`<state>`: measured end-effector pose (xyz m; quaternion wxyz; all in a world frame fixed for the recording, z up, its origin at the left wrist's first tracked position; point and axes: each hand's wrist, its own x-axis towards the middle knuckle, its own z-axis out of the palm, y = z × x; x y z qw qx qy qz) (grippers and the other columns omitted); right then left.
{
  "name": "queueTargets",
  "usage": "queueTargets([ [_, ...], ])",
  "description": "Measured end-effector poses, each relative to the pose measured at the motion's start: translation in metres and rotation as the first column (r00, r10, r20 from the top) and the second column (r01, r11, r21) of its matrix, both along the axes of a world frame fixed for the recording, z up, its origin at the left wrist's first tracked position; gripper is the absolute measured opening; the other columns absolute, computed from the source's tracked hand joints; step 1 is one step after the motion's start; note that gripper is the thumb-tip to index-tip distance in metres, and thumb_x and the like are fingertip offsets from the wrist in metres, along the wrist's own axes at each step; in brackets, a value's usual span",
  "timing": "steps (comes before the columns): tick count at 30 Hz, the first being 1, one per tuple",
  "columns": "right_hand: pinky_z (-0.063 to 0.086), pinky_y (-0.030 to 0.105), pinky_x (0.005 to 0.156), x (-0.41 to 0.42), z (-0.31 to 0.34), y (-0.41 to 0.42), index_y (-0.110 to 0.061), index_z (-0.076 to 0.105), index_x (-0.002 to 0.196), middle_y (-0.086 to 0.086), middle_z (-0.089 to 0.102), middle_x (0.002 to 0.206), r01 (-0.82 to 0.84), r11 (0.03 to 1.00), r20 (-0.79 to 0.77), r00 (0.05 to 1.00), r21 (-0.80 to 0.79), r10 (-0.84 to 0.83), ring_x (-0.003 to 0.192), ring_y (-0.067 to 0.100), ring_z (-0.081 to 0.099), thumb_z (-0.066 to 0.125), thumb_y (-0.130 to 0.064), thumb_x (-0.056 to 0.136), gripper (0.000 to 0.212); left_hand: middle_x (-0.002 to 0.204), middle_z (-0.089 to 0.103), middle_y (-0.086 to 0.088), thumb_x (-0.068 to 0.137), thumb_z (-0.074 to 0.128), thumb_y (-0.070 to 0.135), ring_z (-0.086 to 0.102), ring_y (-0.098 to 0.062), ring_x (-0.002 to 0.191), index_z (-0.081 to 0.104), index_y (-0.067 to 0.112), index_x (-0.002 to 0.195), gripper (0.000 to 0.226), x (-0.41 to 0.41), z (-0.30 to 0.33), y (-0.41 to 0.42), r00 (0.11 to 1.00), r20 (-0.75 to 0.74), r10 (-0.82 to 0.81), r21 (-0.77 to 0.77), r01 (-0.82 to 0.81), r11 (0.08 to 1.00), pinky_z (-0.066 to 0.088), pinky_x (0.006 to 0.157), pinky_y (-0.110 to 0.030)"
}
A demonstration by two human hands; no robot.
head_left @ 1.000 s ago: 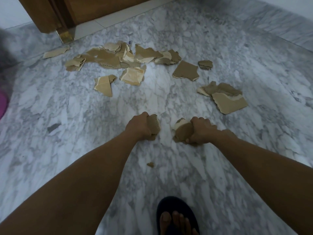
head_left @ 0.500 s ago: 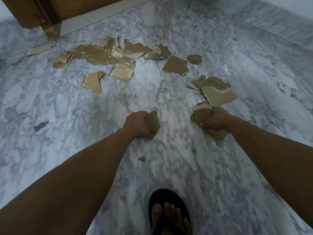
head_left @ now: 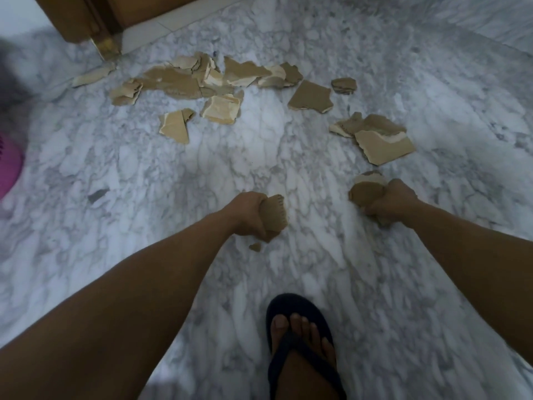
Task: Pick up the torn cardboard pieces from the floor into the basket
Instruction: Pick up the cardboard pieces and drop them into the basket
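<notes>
My left hand is closed around a brown torn cardboard piece above the marble floor. My right hand grips a bundle of cardboard pieces, just below a larger torn piece lying on the floor. Several more torn pieces lie scattered farther ahead, including one square-ish piece and a pale one. A tiny scrap rests just under my left hand. A pink object at the left edge may be the basket; only its rim shows.
A wooden door and frame with a brass foot stand at the top left. My foot in a dark sandal is planted at the bottom centre. The floor is grey-white marble.
My right hand has swung outward to the right with its cardboard, ending near the larger piece. The left hand keeps its piece. The view shifted, bringing the pink object back in at the left.
</notes>
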<state>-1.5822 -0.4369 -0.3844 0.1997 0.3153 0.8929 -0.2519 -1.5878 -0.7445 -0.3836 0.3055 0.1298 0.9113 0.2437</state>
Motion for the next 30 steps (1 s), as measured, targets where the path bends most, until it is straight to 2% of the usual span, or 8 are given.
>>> queueTargets([
  [2, 0.056, 0.046, 0.083, 0.001, 0.003, -0.006, 0.0, 0.043, 0.133, 0.023, 0.056, 0.123, -0.034, 0.999, -0.021, 0.999, -0.006, 0.034, 0.098, 0.036, 0.06, 0.084, -0.019, 0.074, 0.074, 0.11, 0.063, -0.004, 0.057, 0.089, 0.019, 0.057, -0.017, 0.097, 0.062, 0.013, 0.111, 0.061, 0.006, 0.0, -0.005, 1.0, -0.012, 0.011, 0.003, -0.011, 1.0, 0.043, 0.077, -0.024],
  [5, 0.056, 0.044, 0.079, 0.007, 0.006, -0.014, -0.004, 0.046, 0.128, 0.021, 0.059, 0.119, -0.061, 0.997, -0.047, 0.997, -0.038, 0.059, 0.102, 0.037, 0.062, 0.087, -0.026, 0.071, 0.074, 0.106, 0.057, 0.001, 0.057, 0.09, 0.019, 0.053, -0.012, 0.095, 0.06, 0.015, 0.114, 0.064, 0.02, 0.0, -0.011, 1.0, -0.008, 0.025, 0.031, -0.024, 0.999, 0.042, 0.077, -0.024],
  [8, 0.046, 0.037, 0.075, 0.013, 0.005, -0.019, -0.004, 0.043, 0.131, 0.017, 0.055, 0.122, -0.105, 0.994, -0.047, 0.994, -0.02, 0.103, 0.107, 0.034, 0.056, 0.087, -0.029, 0.07, 0.079, 0.1, 0.055, 0.004, 0.058, 0.089, 0.018, 0.055, -0.014, 0.094, 0.059, 0.018, 0.103, 0.055, 0.033, -0.003, -0.013, 0.999, -0.035, 0.019, 0.052, -0.017, 0.998, 0.042, 0.074, -0.024],
  [10, 0.042, 0.035, 0.074, 0.018, 0.002, -0.019, -0.004, 0.044, 0.128, 0.015, 0.053, 0.117, -0.106, 0.994, -0.044, 0.993, -0.024, 0.105, 0.1, 0.03, 0.052, 0.087, -0.029, 0.07, 0.077, 0.098, 0.057, 0.004, 0.058, 0.089, 0.017, 0.057, -0.016, 0.095, 0.055, 0.021, 0.096, 0.051, 0.04, -0.006, -0.014, 0.998, -0.058, 0.016, 0.061, -0.013, 0.998, 0.042, 0.072, -0.024],
  [16, 0.049, 0.039, 0.078, 0.022, -0.001, -0.02, -0.005, 0.049, 0.123, 0.016, 0.058, 0.117, -0.105, 0.994, -0.043, 0.994, -0.02, 0.104, 0.098, 0.031, 0.055, 0.088, -0.029, 0.068, 0.071, 0.101, 0.062, -0.002, 0.057, 0.089, 0.016, 0.058, -0.017, 0.093, 0.056, 0.015, 0.097, 0.052, 0.044, -0.009, -0.02, 0.995, -0.068, 0.077, 0.137, -0.067, 0.988, 0.049, 0.075, -0.03],
  [23, 0.046, 0.035, 0.073, 0.023, -0.004, -0.022, -0.006, 0.05, 0.118, 0.013, 0.057, 0.11, -0.126, 0.992, -0.061, 0.99, -0.021, 0.124, 0.096, 0.028, 0.054, 0.089, -0.028, 0.067, 0.068, 0.105, 0.052, -0.001, 0.059, 0.085, 0.009, 0.052, -0.019, 0.096, 0.053, 0.018, 0.097, 0.051, 0.049, -0.017, -0.02, 0.993, -0.111, -0.049, 0.033, 0.053, 0.998, 0.047, 0.076, -0.029],
  [27, 0.049, 0.037, 0.077, 0.022, -0.003, -0.024, -0.008, 0.051, 0.116, 0.013, 0.058, 0.112, -0.134, 0.991, -0.065, 0.989, -0.015, 0.133, 0.102, 0.03, 0.055, 0.089, -0.031, 0.066, 0.068, 0.12, 0.044, -0.001, 0.059, 0.087, 0.016, 0.041, -0.019, 0.109, 0.051, 0.02, 0.118, 0.07, 0.051, -0.02, -0.022, 0.979, -0.116, -0.169, -0.046, 0.165, 0.985, 0.041, 0.092, -0.032],
  [30, 0.048, 0.037, 0.077, 0.024, -0.004, -0.026, -0.009, 0.05, 0.116, 0.013, 0.057, 0.111, -0.13, 0.991, -0.066, 0.989, -0.021, 0.129, 0.103, 0.031, 0.055, 0.089, -0.031, 0.066, 0.067, 0.119, 0.048, -0.001, 0.059, 0.086, 0.013, 0.046, -0.019, 0.108, 0.053, 0.019, 0.118, 0.068, 0.053, -0.02, -0.02, 0.97, -0.155, -0.186, -0.07, 0.177, 0.982, 0.042, 0.089, -0.03],
])
